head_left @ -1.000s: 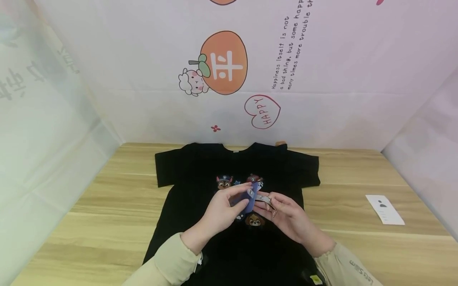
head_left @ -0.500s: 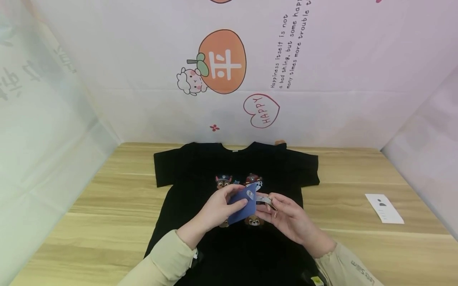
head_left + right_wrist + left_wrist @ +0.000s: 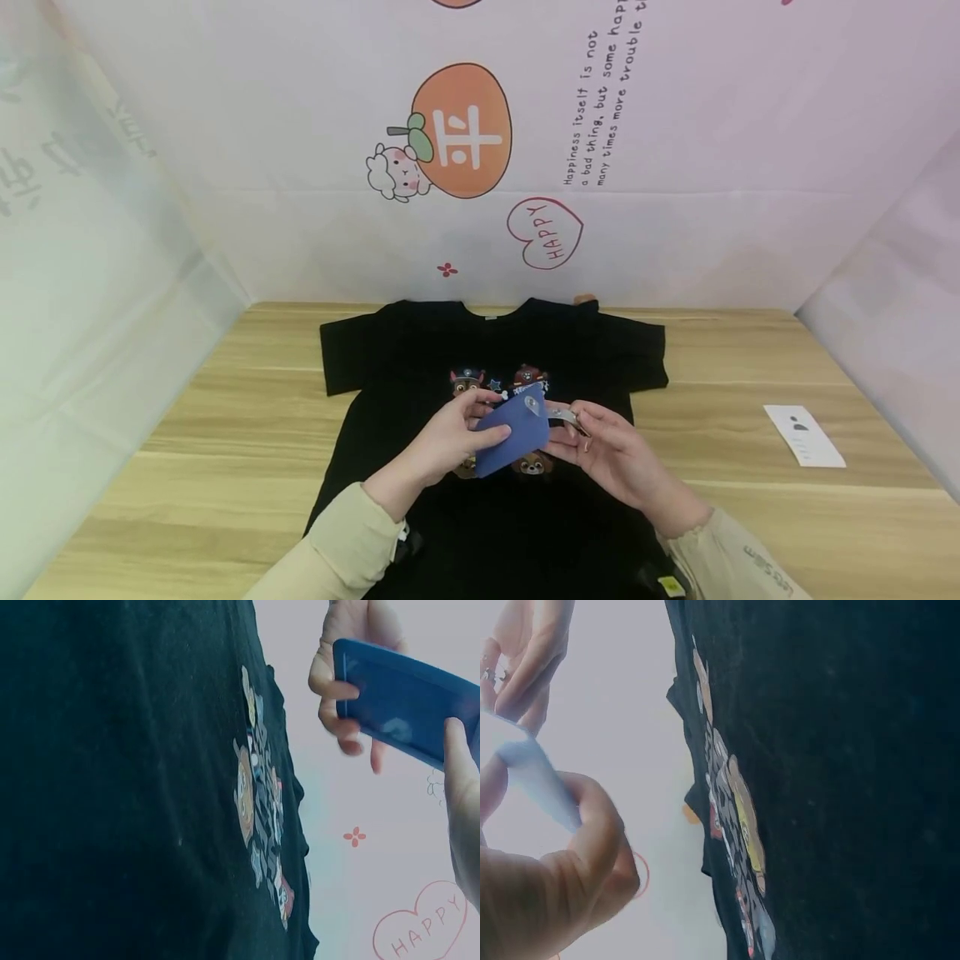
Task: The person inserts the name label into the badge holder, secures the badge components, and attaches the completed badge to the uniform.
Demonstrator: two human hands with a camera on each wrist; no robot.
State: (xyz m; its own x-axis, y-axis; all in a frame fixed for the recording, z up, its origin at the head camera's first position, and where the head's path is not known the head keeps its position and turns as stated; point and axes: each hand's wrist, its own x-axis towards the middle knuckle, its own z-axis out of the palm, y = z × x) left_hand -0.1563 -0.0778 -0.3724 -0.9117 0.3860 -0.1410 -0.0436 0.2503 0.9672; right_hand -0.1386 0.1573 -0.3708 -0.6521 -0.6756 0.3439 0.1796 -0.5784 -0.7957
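A blue card holder hangs over the black T-shirt, its flat face turned up in the head view. My left hand pinches its left side, thumb on the face and fingers behind. From the holder's upper right runs a short pale strap with metal snaps and a clip, which my right hand holds between thumb and fingers. In the right wrist view the holder shows a framed blue side, and a right-hand finger lies against it. The left wrist view catches the holder washed out by light.
The T-shirt lies spread on a wooden table, with cartoon dog faces printed on its chest. A white card with a person icon lies on the right. Printed white cloth stands behind and at both sides.
The card holder has turned from nearly edge-on to face up, showing more of its blue face. My left hand has shifted slightly left and down; the right still holds the strap.
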